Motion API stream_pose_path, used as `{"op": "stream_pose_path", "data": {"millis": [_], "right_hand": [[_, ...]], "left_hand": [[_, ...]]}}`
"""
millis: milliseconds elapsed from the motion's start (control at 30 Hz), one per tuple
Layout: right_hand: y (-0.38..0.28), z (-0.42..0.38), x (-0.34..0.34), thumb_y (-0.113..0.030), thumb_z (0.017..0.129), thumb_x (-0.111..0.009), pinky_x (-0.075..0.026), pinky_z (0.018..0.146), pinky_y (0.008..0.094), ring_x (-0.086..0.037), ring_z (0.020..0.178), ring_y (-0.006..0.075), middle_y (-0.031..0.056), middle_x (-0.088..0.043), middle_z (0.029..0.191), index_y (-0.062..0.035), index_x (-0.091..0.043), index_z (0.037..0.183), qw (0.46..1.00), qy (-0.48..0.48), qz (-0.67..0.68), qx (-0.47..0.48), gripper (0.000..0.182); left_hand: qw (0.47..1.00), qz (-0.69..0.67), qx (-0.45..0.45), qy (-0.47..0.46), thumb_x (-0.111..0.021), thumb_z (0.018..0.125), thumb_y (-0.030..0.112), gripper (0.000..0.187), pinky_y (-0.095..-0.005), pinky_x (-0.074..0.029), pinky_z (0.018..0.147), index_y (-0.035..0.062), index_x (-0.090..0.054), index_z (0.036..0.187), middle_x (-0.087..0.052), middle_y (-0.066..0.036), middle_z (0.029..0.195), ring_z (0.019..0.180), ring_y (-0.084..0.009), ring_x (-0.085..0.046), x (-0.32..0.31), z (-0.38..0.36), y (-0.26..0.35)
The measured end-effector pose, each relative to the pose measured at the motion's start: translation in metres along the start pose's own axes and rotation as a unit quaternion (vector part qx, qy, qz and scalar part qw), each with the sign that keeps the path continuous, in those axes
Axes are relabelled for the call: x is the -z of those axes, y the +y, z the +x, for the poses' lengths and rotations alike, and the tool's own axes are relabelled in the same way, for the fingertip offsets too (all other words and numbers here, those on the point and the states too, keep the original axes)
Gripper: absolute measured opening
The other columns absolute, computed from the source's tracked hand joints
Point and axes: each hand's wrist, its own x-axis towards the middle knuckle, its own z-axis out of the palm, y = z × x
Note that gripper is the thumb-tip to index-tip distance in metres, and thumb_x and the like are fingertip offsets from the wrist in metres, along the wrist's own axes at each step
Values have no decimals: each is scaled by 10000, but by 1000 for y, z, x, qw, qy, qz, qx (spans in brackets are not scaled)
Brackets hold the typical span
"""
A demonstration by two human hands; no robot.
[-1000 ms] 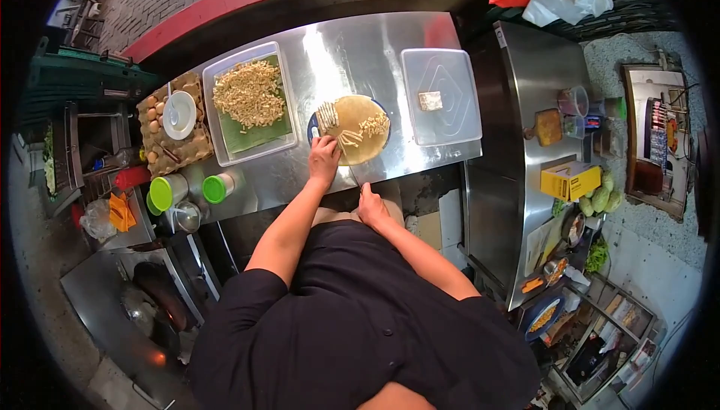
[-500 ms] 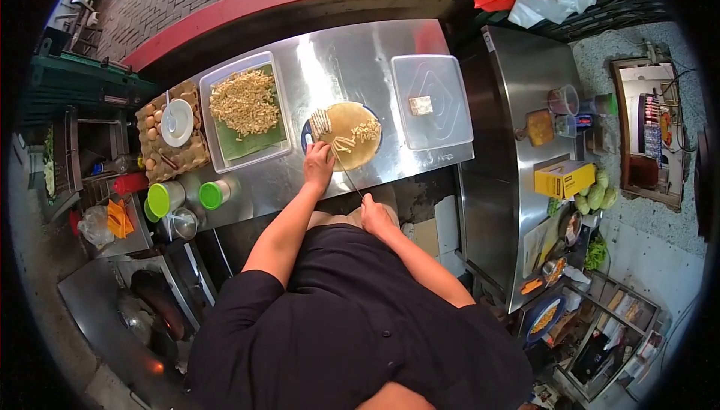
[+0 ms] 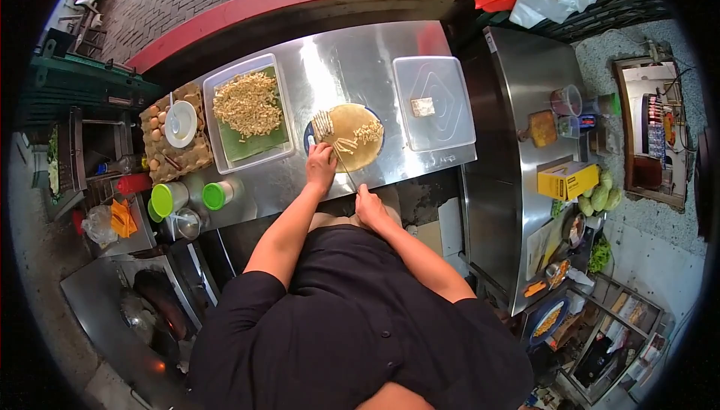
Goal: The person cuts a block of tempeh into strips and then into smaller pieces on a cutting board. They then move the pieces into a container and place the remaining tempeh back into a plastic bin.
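Observation:
On a round wooden board (image 3: 351,158) lie pale tempeh slices (image 3: 322,126), standing side by side at the left. Cut sticks (image 3: 346,144) lie loose beside them, and a small heap of diced pieces (image 3: 368,132) is at the right. My left hand (image 3: 321,169) bends its fingers down onto the near end of the slices. My right hand (image 3: 370,207) is closed round the handle of a knife (image 3: 346,173), whose thin blade reaches up to the slices by my left fingertips. The handle is mostly hidden in my fist.
A plastic tray (image 3: 219,136) of diced pieces on a green leaf stands at the left, beside egg trays (image 3: 156,151) with a white bowl (image 3: 180,124). Green-lidded jars (image 3: 214,196) stand in front. A wrapped block (image 3: 422,107) rests on a plastic lid (image 3: 442,131) at the right.
My right hand has moved slightly forward with the knife, toward the board. My left hand stays on the slices. The whole view has shifted a little.

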Motion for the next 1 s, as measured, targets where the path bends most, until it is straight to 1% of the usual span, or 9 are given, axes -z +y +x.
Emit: {"op": "stream_pose_path", "data": {"millis": [200, 267, 433, 500, 700, 733, 767, 833, 1000], "right_hand": [[0, 8, -5, -232, 1009, -474, -489, 810, 621, -627, 904, 554, 358, -654, 911, -7, -438, 1073, 1000, 10, 8, 7, 236], [-4, 7, -1, -203, 1002, -500, -465, 766, 632, -614, 866, 558, 355, -643, 859, -12, -431, 1050, 999, 29, 4, 11, 208], [-1, -14, 21, -228, 1007, -499, -477, 783, 625, -621, 887, 553, 356, -649, 894, -21, -457, 1080, 999, 29, 17, 5, 224], [9, -21, 26, -216, 1003, -514, -471, 762, 628, -618, 875, 548, 351, -647, 885, -28, -467, 1075, 998, 49, 27, 9, 206], [24, -37, 48, -234, 1024, -474, -478, 764, 612, -620, 905, 539, 332, -653, 923, -24, -478, 1098, 995, 79, 59, -6, 223], [25, -37, 50, -234, 1024, -474, -478, 764, 612, -620, 905, 539, 332, -653, 923, -24, -478, 1098, 995, 80, 60, -6, 223], [26, -37, 52, -234, 1026, -472, -477, 756, 610, -620, 900, 537, 330, -652, 916, -23, -476, 1098, 994, 89, 64, -4, 223], [26, -37, 53, -234, 1028, -470, -477, 747, 608, -619, 895, 535, 329, -650, 910, -21, -474, 1098, 993, 98, 69, -4, 224], [21, -33, 55, -228, 1016, -498, -467, 709, 610, -612, 852, 533, 323, -636, 862, -20, -484, 1073, 990, 110, 83, -6, 216]], "left_hand": [[1000, 1, -9, -4, -771, 732, 78, 325, -391, -502, 953, 7, -709, 1044, -668, -116, 1136, 1091, -331, -588, -2, 2, -5], [1000, -8, -10, -10, -777, 729, 71, 337, -392, -499, 952, 3, -700, 1050, -668, -123, 1126, 1096, -331, -585, -1, 3, -5], [998, -30, -30, -36, -753, 752, 54, 333, -401, -497, 953, 0, -675, 1072, -654, -137, 1135, 1107, -333, -579, 10, 10, -6], [992, -6, -115, -49, -706, 771, 28, 306, -408, -500, 958, 3, -667, 1073, -633, -140, 1162, 1120, -335, -574, 12, 15, -6], [957, 90, -242, -129, -666, 761, 11, 389, -403, -481, 1023, -5, -639, 1149, -597, -146, 1226, 1190, -322, -552, 3, 35, -13], [942, 111, -275, -158, -623, 805, 63, 388, -372, -432, 1081, 11, -628, 1189, -584, -113, 1275, 1257, -281, -513, 15, 40, 1], [941, 111, -277, -159, -623, 805, 63, 388, -372, -432, 1081, 11, -628, 1189, -584, -113, 1275, 1257, -281, -513, 13, 42, 0], [905, 157, -370, -141, -623, 818, 97, 428, -364, -412, 1097, 13, -611, 1238, -568, -117, 1301, 1287, -281, -490, 4, 47, -4], [911, 134, -308, -238, -659, 801, 99, 431, -368, -450, 1046, 26, -630, 1224, -595, -108, 1224, 1198, -286, -530, -5, 53, -16]]}}
